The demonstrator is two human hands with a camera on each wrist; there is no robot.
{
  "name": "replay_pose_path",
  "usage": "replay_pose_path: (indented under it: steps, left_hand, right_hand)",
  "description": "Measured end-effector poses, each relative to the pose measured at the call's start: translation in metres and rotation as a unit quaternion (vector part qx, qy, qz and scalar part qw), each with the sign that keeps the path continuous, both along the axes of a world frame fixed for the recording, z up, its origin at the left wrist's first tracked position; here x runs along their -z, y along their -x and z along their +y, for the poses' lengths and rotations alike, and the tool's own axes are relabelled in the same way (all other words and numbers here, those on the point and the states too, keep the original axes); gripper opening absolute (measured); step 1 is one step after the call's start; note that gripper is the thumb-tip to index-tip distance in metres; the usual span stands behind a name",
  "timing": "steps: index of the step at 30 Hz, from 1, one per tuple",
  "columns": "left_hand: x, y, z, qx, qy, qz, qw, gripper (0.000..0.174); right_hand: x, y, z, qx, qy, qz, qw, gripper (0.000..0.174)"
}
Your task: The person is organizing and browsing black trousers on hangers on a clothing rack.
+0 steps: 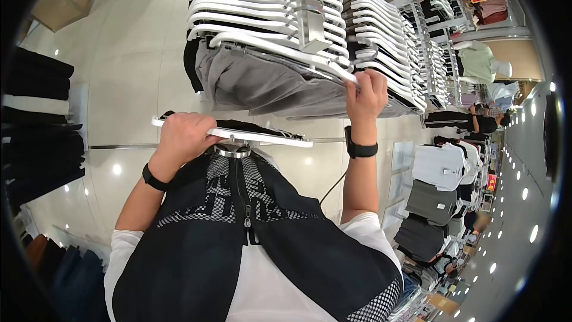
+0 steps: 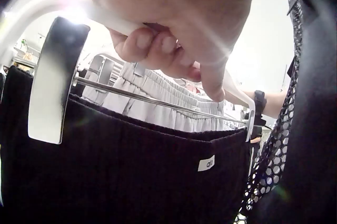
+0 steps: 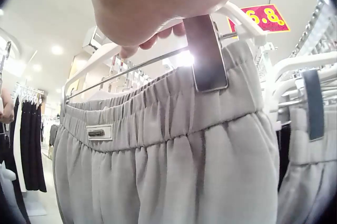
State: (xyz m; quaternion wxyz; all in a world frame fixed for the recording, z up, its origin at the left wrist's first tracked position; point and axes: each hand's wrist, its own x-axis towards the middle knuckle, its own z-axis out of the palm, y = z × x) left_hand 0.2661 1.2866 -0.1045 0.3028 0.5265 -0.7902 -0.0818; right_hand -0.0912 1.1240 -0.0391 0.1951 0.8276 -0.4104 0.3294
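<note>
My left hand (image 1: pixel 185 136) grips the bar of a white trouser hanger (image 1: pixel 280 141) in front of my chest. Black trousers (image 2: pixel 131 176) with a small white label hang from its metal clips in the left wrist view. Farther forward, my right hand (image 1: pixel 368 98) has its fingers curled over the end of another white hanger (image 1: pixel 271 51) at the front of the rack. Grey trousers (image 3: pixel 158 161) with a gathered elastic waist and a small tag hang from that one. The palm hides part of each hanger.
A metal rack arm (image 1: pixel 310 18) carries several more white hangers behind the grey trousers, with a second row (image 1: pixel 387 36) to its right. Folded dark clothes (image 1: pixel 42 113) lie at the left. Shirts (image 1: pixel 438 167) hang at the right, and another person (image 1: pixel 488 123) stands farther off.
</note>
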Motion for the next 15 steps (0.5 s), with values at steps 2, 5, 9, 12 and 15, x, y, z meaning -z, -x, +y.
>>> replay_pose_path:
  steps: [2,5,9,12,15]
  left_hand:
    - [-0.001,0.014,-0.001,-0.001,0.023,-0.004,1.000,0.033]
    - [-0.004,0.039,0.001,-0.008,0.071,-0.019,0.997,0.034]
    - [0.000,0.065,0.005,-0.036,0.140,-0.034,0.989,0.034]
    - [0.015,0.070,0.020,-0.068,0.122,-0.075,0.987,0.037]
    - [0.026,0.084,0.031,-0.143,0.144,-0.096,0.974,0.041]
  right_hand:
    - [0.002,0.019,0.009,-0.026,-0.021,-0.003,0.999,0.019]
    - [0.023,0.057,0.029,-0.063,-0.013,0.002,0.998,0.015]
    - [0.041,0.099,0.057,-0.084,-0.021,-0.013,0.996,0.014]
    - [0.037,0.123,0.071,-0.074,-0.083,-0.008,0.994,0.014]
    - [0.052,0.157,0.063,0.002,-0.133,-0.021,0.991,0.015]
